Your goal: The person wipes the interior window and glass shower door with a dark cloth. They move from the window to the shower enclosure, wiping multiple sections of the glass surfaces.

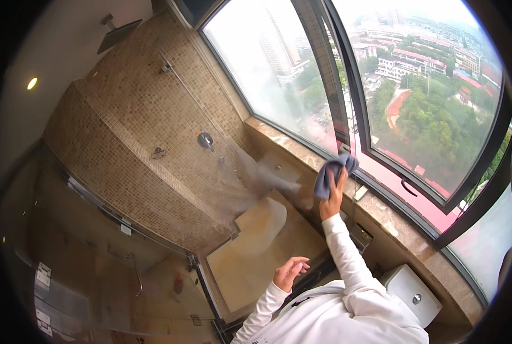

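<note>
A grey-blue cloth (331,167) is just right of the centre of the frame, at the inner edge of the window and over the stone sill (385,215). The right hand (331,205) grasps it, with fingers spread upon the fabric; whether the cloth presses on the dark frame, I cannot tell. Nearby, at its right, a small pale block (361,192) rests on the sill. The left hand (290,272), at lower centre, is loosely curled and seems to hold nothing. At upper right, the window sash (422,114) appears to stand open, high above the buildings. If the fingers loosened, the cloth could slip outside; a wide sweep could knock the block, and reaching too far could disturb the balance.
</note>
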The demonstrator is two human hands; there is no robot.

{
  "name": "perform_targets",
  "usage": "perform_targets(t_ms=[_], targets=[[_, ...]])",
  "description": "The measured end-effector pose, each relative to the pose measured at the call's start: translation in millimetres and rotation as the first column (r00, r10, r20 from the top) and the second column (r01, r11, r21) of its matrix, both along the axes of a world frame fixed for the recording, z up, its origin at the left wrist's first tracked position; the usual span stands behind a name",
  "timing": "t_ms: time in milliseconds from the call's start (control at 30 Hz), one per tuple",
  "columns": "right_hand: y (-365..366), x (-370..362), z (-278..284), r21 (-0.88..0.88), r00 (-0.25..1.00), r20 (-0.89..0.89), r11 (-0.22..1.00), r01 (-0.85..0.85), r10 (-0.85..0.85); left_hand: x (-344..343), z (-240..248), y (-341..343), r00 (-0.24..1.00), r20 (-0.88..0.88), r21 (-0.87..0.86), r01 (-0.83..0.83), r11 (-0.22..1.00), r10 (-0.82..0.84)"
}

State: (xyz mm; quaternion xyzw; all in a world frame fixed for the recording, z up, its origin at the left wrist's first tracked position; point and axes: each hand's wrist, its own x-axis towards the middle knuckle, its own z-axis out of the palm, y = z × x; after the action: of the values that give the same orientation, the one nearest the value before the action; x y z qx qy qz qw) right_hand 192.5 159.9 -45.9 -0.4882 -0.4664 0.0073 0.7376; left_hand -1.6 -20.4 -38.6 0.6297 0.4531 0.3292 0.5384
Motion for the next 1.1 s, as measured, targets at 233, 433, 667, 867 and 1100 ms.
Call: perform_targets(t_ms=[233, 433, 667, 867, 1100], targets=[[-6, 31, 218, 0.347, 0.938, 0.313, 0.937, 0.036, -0.151, 9, -8, -4, 1.0, 0.001, -0.044, 0.003, 0.999, -0.003], [31, 24, -11, -0.004, 0.911, -0.252, 0.941, 0.338, -0.328, 11, -12, -9, 1.0, 0.0, -0.106, 0.031, 0.994, -0.032], [51, 38, -32, 0.13, 0.615, -0.777, 0.99, -0.053, 0.135, -23, -31, -10, 0.995, 0.066, -0.221, 0.089, 0.971, -0.076], [3, 16, 84, 0.101, 0.994, -0.108, 0.994, 0.039, -0.028, -8, -29, -15, 0.98, 0.09, -0.283, 0.196, 0.939, -0.177], [48, 44, -255, -0.053, 0.292, -0.956, 0.978, -0.2, 0.008, 1, -32, 9, 0.947, 0.094, -0.255, 0.32, 0.912, -0.306]])
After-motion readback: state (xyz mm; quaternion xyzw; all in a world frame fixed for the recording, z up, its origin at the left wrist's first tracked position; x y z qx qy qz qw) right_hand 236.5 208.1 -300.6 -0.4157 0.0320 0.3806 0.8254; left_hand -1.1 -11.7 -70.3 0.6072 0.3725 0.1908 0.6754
